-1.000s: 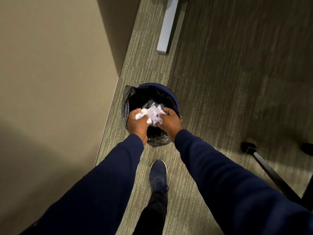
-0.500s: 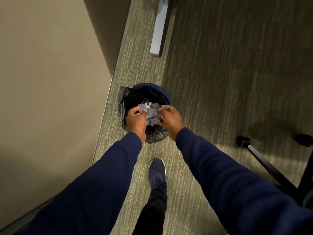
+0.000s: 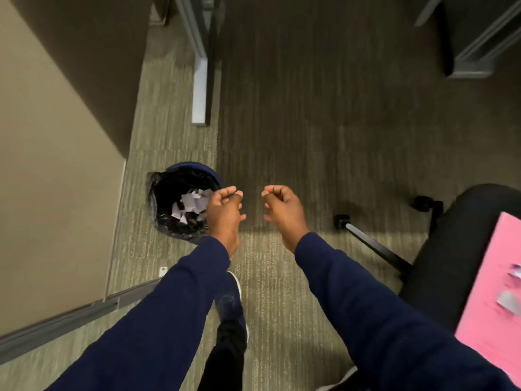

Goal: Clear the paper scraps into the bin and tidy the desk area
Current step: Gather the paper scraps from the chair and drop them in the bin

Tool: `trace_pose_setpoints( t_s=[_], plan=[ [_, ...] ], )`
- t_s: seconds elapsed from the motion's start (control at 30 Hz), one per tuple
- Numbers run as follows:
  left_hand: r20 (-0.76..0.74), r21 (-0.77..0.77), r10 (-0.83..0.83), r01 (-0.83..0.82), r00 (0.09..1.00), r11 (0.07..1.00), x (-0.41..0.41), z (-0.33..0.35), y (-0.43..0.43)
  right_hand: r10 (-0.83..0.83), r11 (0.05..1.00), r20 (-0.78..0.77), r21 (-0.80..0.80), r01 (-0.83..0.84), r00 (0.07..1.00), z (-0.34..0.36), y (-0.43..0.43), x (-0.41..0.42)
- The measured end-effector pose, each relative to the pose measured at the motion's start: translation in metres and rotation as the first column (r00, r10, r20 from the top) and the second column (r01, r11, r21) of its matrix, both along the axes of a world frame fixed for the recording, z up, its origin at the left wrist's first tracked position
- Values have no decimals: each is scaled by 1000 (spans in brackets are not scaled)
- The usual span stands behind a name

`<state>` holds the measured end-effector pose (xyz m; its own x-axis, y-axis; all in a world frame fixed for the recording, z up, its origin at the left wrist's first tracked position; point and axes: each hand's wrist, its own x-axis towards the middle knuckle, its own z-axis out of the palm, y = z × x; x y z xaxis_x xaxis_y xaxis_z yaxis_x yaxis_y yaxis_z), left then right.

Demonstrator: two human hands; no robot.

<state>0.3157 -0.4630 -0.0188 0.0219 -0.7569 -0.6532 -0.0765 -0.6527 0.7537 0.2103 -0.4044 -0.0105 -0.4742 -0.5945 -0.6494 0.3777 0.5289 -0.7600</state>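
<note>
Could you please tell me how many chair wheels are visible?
2 chair wheels: one at the end of the long leg, one farther right beside the black seat. Others may be hidden under it.

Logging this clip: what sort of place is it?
Most likely an office, by a desk or cubicle: a rolling office chair with caster legs, a metal desk leg on low-pile carpet, and a small lined waste bin holding paper scraps beside a partition panel.

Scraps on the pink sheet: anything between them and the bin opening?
Nothing visible does. The bin is uncovered; only carpet and a low chair leg lie between it and the scraps on the pink sheet.
</note>
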Motion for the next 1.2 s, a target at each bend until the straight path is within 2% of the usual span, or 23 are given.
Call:
trace_pose_setpoints(
  t_s=[0.13,0.43,0.63,0.8,0.87,0.9,1.0,1.07,1.13,1.2],
  plan=[
    [-33,-7,-86,85,996,996,-56,22,51,-15,1000,-130,-11,14,991,26,60,-49],
    [-91,-33,-326,325,941,945,-173,51,169,-125,991,-287,2,131,950,54,196,-148],
    [-109,-52,-490,487,865,872,-239,54,245,-159,980,-412,43,194,897,52,283,-201],
    [-73,-107,-653,646,753,756,-288,46,316,-172,965,-485,91,245,858,42,360,-241],
    [44,-186,-769,762,638,621,-303,37,341,-169,954,-519,128,272,838,35,389,-257],
    [148,-240,-825,829,546,506,-310,32,351,-162,946,-529,156,284,833,31,403,-264],
    [492,-350,-833,934,251,75,-325,13,371,-125,923,-556,239,303,821,20,436,-283],
    [672,-290,-737,941,70,-175,-333,-2,380,-80,909,-588,289,301,805,13,453,-295],
    [763,-222,-645,918,-46,-329,-341,-16,385,6,894,-633,350,279,774,7,465,-306],
    [820,-181,-562,882,-109,-434,-351,-29,390,83,881,-661,398,255,746,0,473,-318]
  ],
)
